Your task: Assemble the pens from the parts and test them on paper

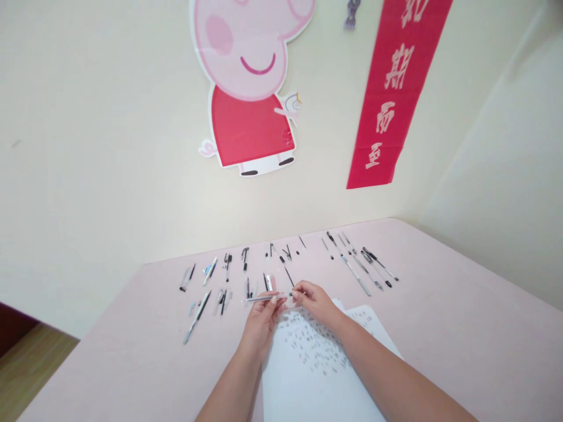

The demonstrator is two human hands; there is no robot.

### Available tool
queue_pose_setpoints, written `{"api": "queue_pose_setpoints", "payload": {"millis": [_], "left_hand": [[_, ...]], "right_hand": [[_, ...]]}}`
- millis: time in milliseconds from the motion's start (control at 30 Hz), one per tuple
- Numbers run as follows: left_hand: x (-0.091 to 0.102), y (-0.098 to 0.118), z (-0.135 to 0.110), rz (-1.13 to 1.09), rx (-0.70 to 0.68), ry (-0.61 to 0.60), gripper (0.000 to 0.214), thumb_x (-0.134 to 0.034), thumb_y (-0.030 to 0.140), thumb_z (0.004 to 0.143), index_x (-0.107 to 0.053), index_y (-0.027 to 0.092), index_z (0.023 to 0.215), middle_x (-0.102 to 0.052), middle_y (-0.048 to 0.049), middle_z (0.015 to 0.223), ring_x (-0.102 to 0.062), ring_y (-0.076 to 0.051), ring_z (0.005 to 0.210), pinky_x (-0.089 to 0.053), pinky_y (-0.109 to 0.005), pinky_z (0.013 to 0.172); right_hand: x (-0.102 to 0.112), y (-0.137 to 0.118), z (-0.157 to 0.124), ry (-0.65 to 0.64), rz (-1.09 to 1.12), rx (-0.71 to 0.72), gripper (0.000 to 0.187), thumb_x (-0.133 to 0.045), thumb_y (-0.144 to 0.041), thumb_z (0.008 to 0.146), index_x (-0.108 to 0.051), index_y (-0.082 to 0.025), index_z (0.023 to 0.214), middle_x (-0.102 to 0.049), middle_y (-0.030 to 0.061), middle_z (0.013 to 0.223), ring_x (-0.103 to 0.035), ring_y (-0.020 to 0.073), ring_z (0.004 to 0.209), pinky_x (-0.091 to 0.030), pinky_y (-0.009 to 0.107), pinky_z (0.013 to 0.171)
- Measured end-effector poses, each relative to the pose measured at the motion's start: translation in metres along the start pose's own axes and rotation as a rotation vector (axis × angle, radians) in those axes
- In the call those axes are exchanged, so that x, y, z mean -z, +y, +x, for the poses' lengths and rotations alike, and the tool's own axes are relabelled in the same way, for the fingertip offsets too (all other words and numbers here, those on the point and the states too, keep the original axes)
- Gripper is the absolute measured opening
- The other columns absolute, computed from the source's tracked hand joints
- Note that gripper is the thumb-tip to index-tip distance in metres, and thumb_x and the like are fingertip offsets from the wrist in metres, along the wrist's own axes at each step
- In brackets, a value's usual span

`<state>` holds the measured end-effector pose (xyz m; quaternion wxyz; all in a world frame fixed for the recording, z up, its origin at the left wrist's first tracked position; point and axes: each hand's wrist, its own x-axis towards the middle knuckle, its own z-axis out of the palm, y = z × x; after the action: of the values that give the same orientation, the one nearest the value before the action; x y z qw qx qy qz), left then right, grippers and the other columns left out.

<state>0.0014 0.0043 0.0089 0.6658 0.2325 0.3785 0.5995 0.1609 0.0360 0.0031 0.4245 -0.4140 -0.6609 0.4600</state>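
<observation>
Near the table's middle, my left hand (259, 325) is closed around a slim, pale pen barrel (255, 298) that points to the left. My right hand (317, 303) pinches a small dark pen part (291, 294) just right of the barrel's end. Whether that part touches the barrel is too small to tell. Both hands are above the top of a white sheet of paper (303, 398) covered in small dark marks. A thin black refill (289, 276) lies just beyond my right fingertips. Close beyond my left hand is a pink-and-white piece (271, 282).
Pens and pen parts lie in groups across the pink table (461, 351): a long pen (197, 316) at left, small black parts (287, 252) at the back, several pens (369, 266) at right. A wall with a cartoon pig cutout (250, 126) and red banner (393, 99) stands behind.
</observation>
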Motion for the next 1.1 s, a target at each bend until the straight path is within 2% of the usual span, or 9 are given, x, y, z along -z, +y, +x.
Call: {"api": "queue_pose_setpoints", "payload": {"millis": [200, 433, 633, 867, 1100], "left_hand": [[0.0005, -0.0008, -0.0012, 0.056, -0.027, -0.038, 0.023, -0.075, 0.021, 0.064, -0.063, 0.014, 0.082, -0.068, -0.0039, 0.078, -0.065, -0.013, 0.076, -0.052, -0.022, 0.072], [0.0033, -0.0036, 0.0015, 0.066, -0.055, -0.002, 0.022, -0.074, 0.022, 0.065, -0.064, 0.014, 0.083, -0.068, -0.0041, 0.082, -0.065, -0.013, 0.079, -0.052, -0.022, 0.072], [0.0017, -0.0023, 0.0002, 0.066, -0.047, 0.03, 0.021, -0.074, 0.022, 0.065, -0.065, 0.014, 0.081, -0.069, -0.0043, 0.079, -0.065, -0.013, 0.076, -0.052, -0.022, 0.07], [0.0029, -0.0037, 0.0014, 0.065, -0.036, 0.053, 0.018, -0.072, 0.019, 0.068, -0.064, 0.013, 0.083, -0.069, -0.0052, 0.079, -0.066, -0.013, 0.075, -0.053, -0.021, 0.068], [0.0023, -0.0023, 0.0006, 0.067, -0.027, 0.056, 0.021, -0.074, 0.019, 0.065, -0.065, 0.012, 0.082, -0.069, -0.0057, 0.077, -0.066, -0.013, 0.074, -0.053, -0.02, 0.065]], "right_hand": [[0.0007, 0.0016, 0.0009, -0.001, -0.061, -0.005, 0.034, -0.047, -0.049, 0.082, -0.053, -0.017, 0.072, -0.055, -0.001, 0.062, -0.05, 0.0123, 0.06, -0.04, 0.024, 0.06], [-0.0011, 0.0047, 0.0021, -0.022, -0.153, 0.018, 0.047, -0.034, -0.053, 0.088, -0.053, -0.017, 0.065, -0.054, 0.0001, 0.06, -0.051, 0.0132, 0.061, -0.039, 0.025, 0.061], [-0.0019, 0.0034, 0.0025, -0.015, -0.208, 0.058, 0.041, -0.04, -0.048, 0.086, -0.05, -0.018, 0.062, -0.049, -0.0023, 0.057, -0.046, 0.0118, 0.057, -0.035, 0.023, 0.056], [-0.0027, -0.0018, 0.0021, -0.013, -0.145, 0.011, 0.034, -0.044, -0.045, 0.084, -0.05, -0.018, 0.065, -0.051, -0.0013, 0.059, -0.046, 0.0126, 0.058, -0.035, 0.024, 0.056], [-0.005, 0.0038, 0.0027, 0.027, -0.064, -0.019, 0.026, -0.049, -0.039, 0.082, -0.052, -0.017, 0.068, -0.052, -0.0015, 0.06, -0.047, 0.0119, 0.058, -0.037, 0.024, 0.057]]}}
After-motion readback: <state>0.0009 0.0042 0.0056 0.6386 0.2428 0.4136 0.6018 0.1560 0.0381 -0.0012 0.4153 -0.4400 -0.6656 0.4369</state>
